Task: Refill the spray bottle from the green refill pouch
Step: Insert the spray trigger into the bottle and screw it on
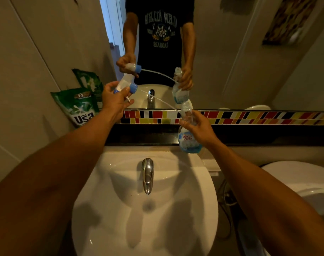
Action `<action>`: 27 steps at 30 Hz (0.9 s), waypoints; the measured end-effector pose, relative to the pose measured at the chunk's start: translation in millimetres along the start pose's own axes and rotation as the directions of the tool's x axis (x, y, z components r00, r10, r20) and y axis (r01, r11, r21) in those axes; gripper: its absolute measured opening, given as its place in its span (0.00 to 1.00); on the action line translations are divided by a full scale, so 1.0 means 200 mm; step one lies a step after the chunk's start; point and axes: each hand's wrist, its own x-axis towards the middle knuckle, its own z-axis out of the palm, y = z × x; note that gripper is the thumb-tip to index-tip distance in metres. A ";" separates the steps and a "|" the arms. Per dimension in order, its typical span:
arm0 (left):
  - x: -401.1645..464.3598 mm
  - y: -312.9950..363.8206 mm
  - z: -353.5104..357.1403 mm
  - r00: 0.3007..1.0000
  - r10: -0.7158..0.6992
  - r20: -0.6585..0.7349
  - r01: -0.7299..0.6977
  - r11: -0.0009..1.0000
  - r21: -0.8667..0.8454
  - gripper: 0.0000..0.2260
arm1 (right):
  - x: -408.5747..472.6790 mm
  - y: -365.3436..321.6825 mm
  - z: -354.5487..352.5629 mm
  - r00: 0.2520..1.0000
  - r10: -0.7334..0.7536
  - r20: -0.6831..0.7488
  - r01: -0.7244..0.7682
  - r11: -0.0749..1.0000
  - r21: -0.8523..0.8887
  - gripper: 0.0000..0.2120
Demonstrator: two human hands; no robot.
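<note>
Gripped in the left hand (114, 100), the spray head (125, 85) trailed its dip tube (161, 101) toward the spray bottle (189, 130), which the right hand (200, 128) clasped above the sink (120, 218). Judging by that slant, the tube could drip or snag at the bottle's neck, tipping the bottle.

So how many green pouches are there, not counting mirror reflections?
1. The green pouch leans against the left wall, on the ledge behind the sink. The second green shape above it is only its reflection in the mirror. Nothing suggests another hidden one.
</note>
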 end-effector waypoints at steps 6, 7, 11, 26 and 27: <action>-0.06 0.24 -0.03 0.999 0.047 0.016 -0.047 0.999 -0.026 0.18 | -0.13 0.01 -0.02 1.000 0.029 -0.008 -0.029 0.999 -0.040 0.24; -0.07 0.27 -0.03 0.998 0.063 0.027 -0.062 0.998 -0.021 0.18 | -0.15 0.00 -0.02 1.000 0.030 -0.011 -0.030 0.999 -0.041 0.24; -0.11 0.38 -0.02 0.993 0.111 0.041 -0.110 0.994 -0.022 0.20 | -0.19 0.00 -0.02 0.999 0.051 -0.004 -0.052 0.997 -0.055 0.26; -0.22 0.40 -0.02 0.967 0.143 0.213 -0.159 0.985 0.063 0.19 | -0.21 -0.09 0.06 0.997 0.029 0.078 -0.018 0.990 -0.138 0.28; -0.23 0.39 -0.02 0.962 0.143 0.234 -0.164 0.984 0.071 0.19 | -0.21 -0.09 0.07 0.996 0.023 0.083 -0.012 0.991 -0.137 0.29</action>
